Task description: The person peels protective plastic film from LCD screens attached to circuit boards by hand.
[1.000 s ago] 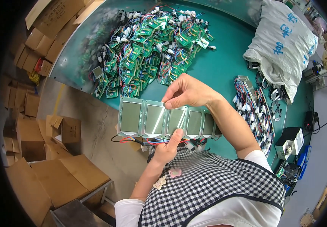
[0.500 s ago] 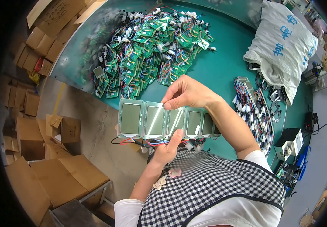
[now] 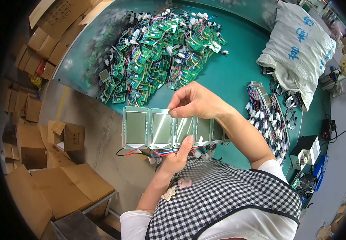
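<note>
- My checked apron [image 3: 221,200] fills the bottom of the view, both forearms coming up out of it.
- My left hand [image 3: 177,156] is closed on the lower edge of a row of LCD display panels [image 3: 169,128], thumb pressed up against the front. Red and blue wires [image 3: 141,152] dangle off the bottom of the row.
- My right hand [image 3: 195,100] is pinching the top edge of the same row, fingertips on one of the middle panels. So the strip is held between both hands, up in the air over the near edge of the teal worktop [image 3: 237,76].
- Further back on the worktop there's a big heap of green circuit boards [image 3: 157,52] with coloured leads.
- Off to the right, a bundle of wire harnesses [image 3: 269,116], and past that a white woven sack [image 3: 301,48].
- On the floor to my left, loads of cardboard boxes [image 3: 67,136].
</note>
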`<state>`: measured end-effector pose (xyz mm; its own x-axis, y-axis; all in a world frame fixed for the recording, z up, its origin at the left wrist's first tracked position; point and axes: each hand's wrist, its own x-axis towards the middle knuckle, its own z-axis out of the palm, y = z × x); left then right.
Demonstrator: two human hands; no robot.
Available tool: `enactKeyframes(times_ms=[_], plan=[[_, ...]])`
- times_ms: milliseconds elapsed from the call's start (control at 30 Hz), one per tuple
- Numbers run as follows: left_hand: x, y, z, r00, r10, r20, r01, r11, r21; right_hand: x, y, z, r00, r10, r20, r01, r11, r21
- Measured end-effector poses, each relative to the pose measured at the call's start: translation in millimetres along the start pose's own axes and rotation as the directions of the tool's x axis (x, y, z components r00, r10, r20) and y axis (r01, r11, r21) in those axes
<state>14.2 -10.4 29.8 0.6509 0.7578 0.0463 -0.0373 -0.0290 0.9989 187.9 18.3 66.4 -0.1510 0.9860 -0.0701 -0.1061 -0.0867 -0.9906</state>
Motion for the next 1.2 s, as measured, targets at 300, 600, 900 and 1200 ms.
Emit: enactKeyframes(times_ms=[300, 600, 900, 1200], plan=[[2, 4, 0, 0.995, 0.100, 0.013, -0.101, 0.992, 0.077, 1, -8, 14, 0.998, -0.022, -0.050, 0.017, 0.995, -0.095], [5, -8, -5, 0.974, 0.214, -0.078, -0.206, 0.973, 0.102, -11, -20, 34, 0.752, -0.633, -0.182, 0.414, 0.669, -0.618], [10, -11, -8, 0.928, 0.371, 0.021, -0.358, 0.878, 0.316, -23, -18, 52, 0.692, -0.693, -0.200, 0.186, 0.440, -0.879], [13, -31, -14, 0.960, 0.273, -0.069, -0.235, 0.912, 0.337, -39, -34, 62, 0.822, -0.568, 0.043, 0.515, 0.708, -0.484]])
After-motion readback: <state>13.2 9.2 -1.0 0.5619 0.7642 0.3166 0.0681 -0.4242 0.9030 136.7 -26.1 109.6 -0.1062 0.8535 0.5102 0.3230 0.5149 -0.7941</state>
